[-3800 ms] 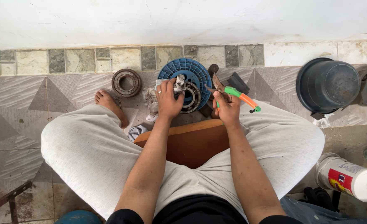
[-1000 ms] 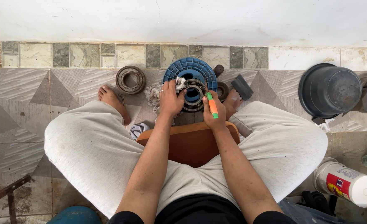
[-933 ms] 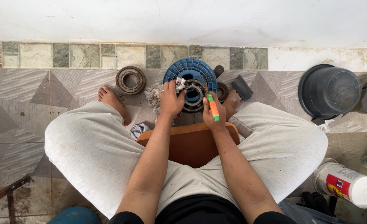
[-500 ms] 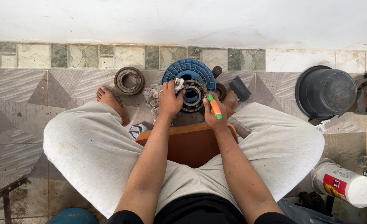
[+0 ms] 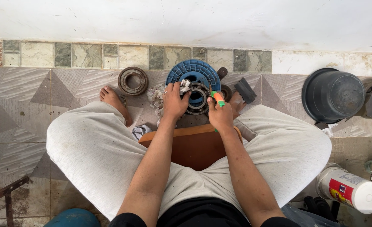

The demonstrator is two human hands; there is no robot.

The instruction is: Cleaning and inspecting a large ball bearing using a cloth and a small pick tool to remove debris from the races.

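Observation:
I sit on a low orange-brown stool (image 5: 194, 147) with my knees spread. My left hand (image 5: 175, 101) grips a round metal bearing ring (image 5: 199, 100) together with a bit of white rag, holding it over a blue plastic ribbed disc (image 5: 194, 72) that leans by the wall. My right hand (image 5: 220, 115) holds an orange and green handled tool (image 5: 217, 97), its tip at the right side of the bearing ring. The tool's working end is hidden by the ring and my fingers.
A rusty bearing ring (image 5: 133, 80) lies on the tiled floor at the left, near my bare foot (image 5: 115, 103). A black bucket (image 5: 333, 96) stands at the right, a white can (image 5: 350, 191) lies lower right. A crumpled rag (image 5: 156, 97) and a dark flat piece (image 5: 245, 90) lie close by.
Earlier my right hand held the tool out to the right of the ring; it has since come in against the ring. My left hand has kept its grip.

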